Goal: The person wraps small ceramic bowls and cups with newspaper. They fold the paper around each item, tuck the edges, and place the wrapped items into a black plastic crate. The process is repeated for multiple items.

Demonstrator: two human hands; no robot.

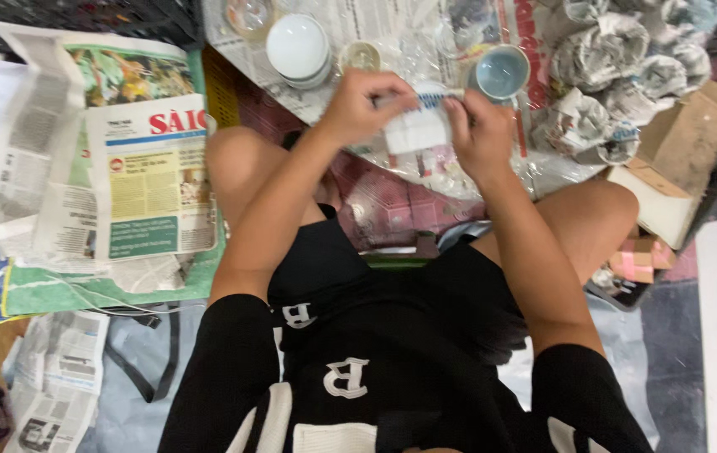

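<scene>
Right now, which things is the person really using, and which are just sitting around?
In use:
left hand and right hand, both gripping a white paper-wrapped item

Lying about:
stack of white bowls
blue cup
wrapped paper bundles
cardboard box
newspaper pile

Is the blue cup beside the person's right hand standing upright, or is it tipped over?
Upright. The blue cup shows its round open mouth to the camera, and its pale inside looks empty. It stands on newspaper.
</scene>
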